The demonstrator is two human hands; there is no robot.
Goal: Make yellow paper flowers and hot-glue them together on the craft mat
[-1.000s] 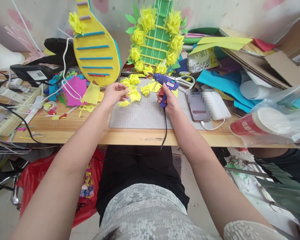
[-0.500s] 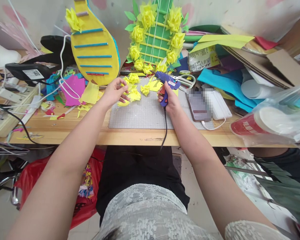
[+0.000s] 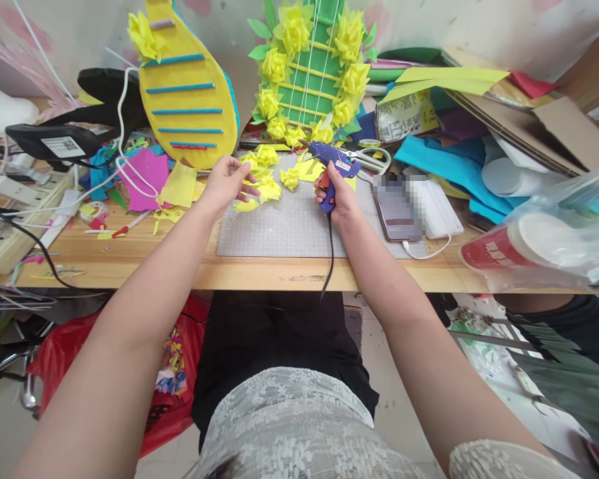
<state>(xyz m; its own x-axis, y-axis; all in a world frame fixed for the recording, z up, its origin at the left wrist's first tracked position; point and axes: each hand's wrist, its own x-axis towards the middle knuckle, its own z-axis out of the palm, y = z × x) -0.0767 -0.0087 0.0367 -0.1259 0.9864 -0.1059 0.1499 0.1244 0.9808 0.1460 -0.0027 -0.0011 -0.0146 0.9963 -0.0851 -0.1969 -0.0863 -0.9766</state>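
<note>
Right, our right grip (image 3: 337,196) clamps the glue gun (image 3: 333,159) over the cutting mat (image 3: 279,233), left grip (image 3: 224,183) spread at the yellow paper flowers (image 3: 268,189) — we'd pinch one low, clear of the nozzle (image 3: 305,144).

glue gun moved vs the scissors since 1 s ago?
No. The glue gun in the right hand keeps its place just left of the scissors.
</note>
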